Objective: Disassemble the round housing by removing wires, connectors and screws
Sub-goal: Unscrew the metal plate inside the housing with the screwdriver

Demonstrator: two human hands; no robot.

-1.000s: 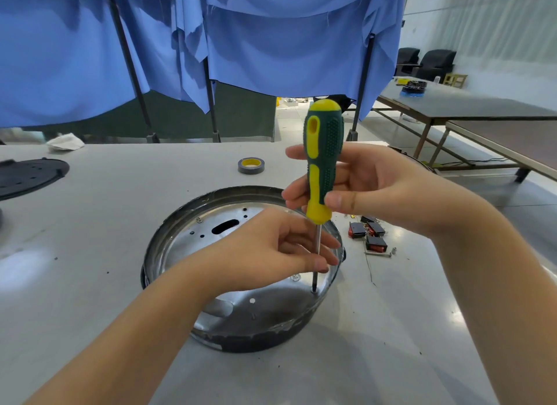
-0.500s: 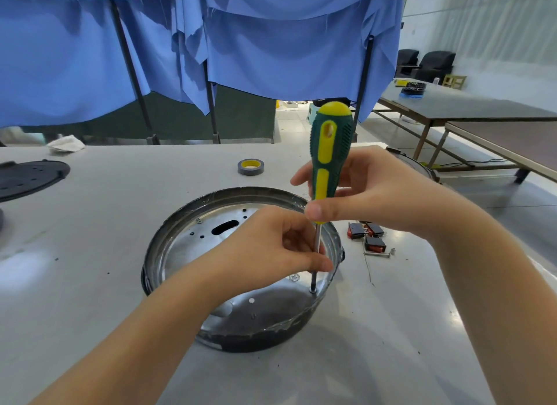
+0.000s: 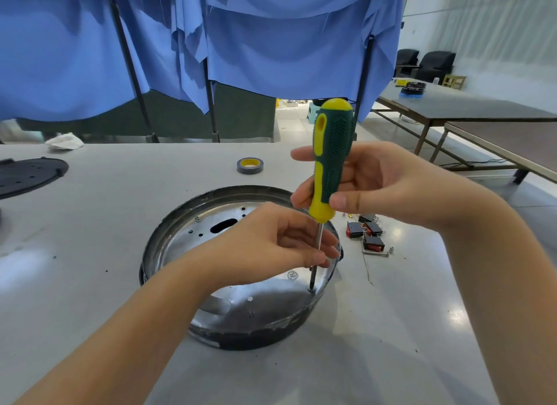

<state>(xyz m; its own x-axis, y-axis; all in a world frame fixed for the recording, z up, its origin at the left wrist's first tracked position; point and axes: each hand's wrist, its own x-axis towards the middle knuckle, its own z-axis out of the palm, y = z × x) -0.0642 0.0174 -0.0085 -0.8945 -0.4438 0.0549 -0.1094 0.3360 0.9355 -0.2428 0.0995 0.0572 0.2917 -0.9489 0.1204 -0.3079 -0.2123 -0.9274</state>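
Since half second ago: right hand (image 3: 382, 187) regrips lower on screwdriver (image 3: 331, 160) handle, thumb now near yellow collar; tool stays upright. Left hand (image 3: 271, 247) still pinches shaft. Tip sits on screw (image 3: 311, 289) at near-right inner edge of round housing (image 3: 180, 241). Removed connectors (image 3: 364, 232) just right of housing; tape roll (image 3: 250, 165) beyond housing.

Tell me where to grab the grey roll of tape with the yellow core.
The grey tape roll with the yellow core lies flat on the white table. Come from above, fingers across its outer wall; its open surroundings probably allow that.
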